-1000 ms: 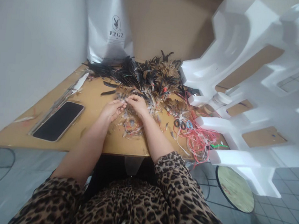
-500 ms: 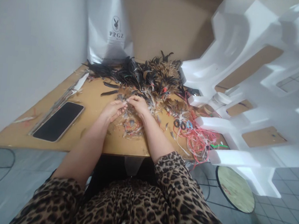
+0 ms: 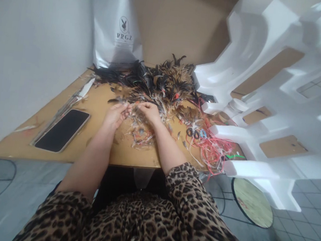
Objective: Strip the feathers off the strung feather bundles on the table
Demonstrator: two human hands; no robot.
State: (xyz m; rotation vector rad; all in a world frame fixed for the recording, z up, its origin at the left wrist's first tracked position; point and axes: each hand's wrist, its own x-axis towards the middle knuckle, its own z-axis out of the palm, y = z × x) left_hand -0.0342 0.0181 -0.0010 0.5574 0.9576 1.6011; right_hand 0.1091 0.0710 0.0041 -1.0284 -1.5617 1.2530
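My left hand (image 3: 116, 115) is closed in a pinch on a small bunch of brown feathers (image 3: 122, 91), whose blurred tips fan out beyond the fingers. Close to its right, my right hand (image 3: 150, 112) has thumb and forefinger pressed together; whatever lies between them is too small to make out. A gap separates the two sets of fingertips. Beyond the hands lies a heap of black feathers (image 3: 141, 77) and brown feathered bunches (image 3: 181, 79). Feather scraps (image 3: 142, 135) are scattered on the table just below my right hand.
A phone (image 3: 62, 130) lies on the table (image 3: 96, 145) at left, near a white feather (image 3: 86, 89). Red and white strings (image 3: 215, 151) tangle at right beside scissors with black handles (image 3: 193, 133). A silver bag (image 3: 118, 26) stands behind; white foam pieces (image 3: 247, 60) rise at right.
My left hand has moved slightly left with the brown feathers, away from my right hand. The fingertips, together before, are now apart. My right hand has barely moved.
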